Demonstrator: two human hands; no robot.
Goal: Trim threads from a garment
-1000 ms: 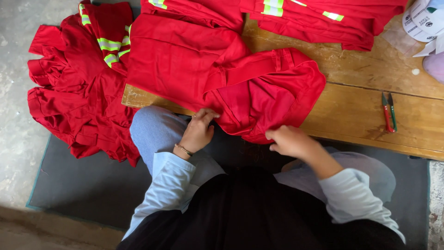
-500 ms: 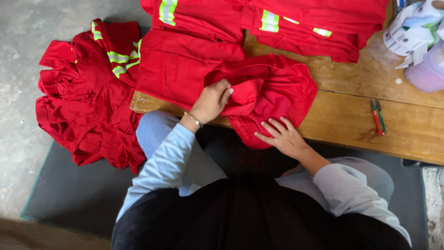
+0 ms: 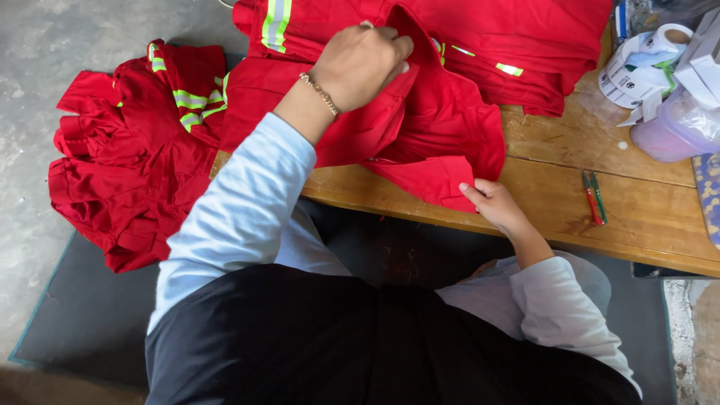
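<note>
A red work garment [image 3: 442, 127] with reflective yellow-grey stripes lies across the wooden table [image 3: 645, 217]. My left hand [image 3: 364, 64], with a bracelet on its wrist, is raised over the table and pinches a fold of this red cloth. My right hand [image 3: 491, 202] grips the lower hem of the same garment at the table's front edge. More red garments [image 3: 525, 37] are stacked at the back of the table.
A heap of red garments [image 3: 127, 172] hangs off the table's left end down to the floor. Small red-and-green snips [image 3: 594, 199] lie right of my right hand. Tape rolls [image 3: 637, 64] and a lilac plastic tub [image 3: 675, 124] stand at the right. A dark mat [image 3: 82, 315] covers the floor.
My left hand has risen from the table edge and moved away from me, lifting a fold of the garment. My right hand has shifted from flat on the cloth to holding the hem.
</note>
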